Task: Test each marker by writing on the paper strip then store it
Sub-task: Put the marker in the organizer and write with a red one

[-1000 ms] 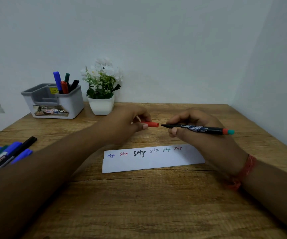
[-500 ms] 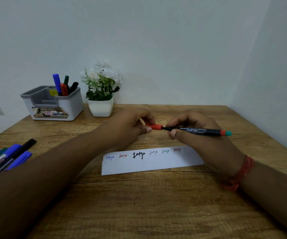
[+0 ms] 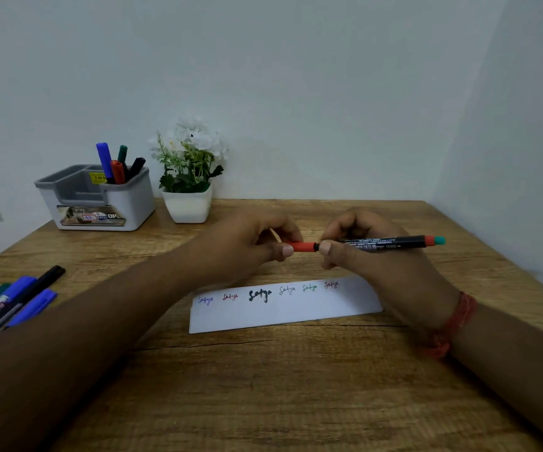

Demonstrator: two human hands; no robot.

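My right hand (image 3: 374,256) grips a black marker (image 3: 390,243) with a red and teal end, held level above the table. My left hand (image 3: 247,246) pinches its red cap (image 3: 302,246), which sits pushed onto the marker's tip. Both hands hover just behind a white paper strip (image 3: 283,313) that carries several small words written in blue, red, black and green. A grey-and-white organiser (image 3: 100,200) at the back left holds several upright markers (image 3: 116,164). More markers (image 3: 12,305) lie loose at the left edge, partly hidden by my left arm.
A white pot with white flowers (image 3: 188,177) stands beside the organiser at the back. The wooden table (image 3: 279,386) meets a wall at the back and another on the right. The organiser's left compartments show no markers.
The red cap in my left hand moved right and went onto the marker's tip; a second ago cap and tip were apart. Both hands closed together.
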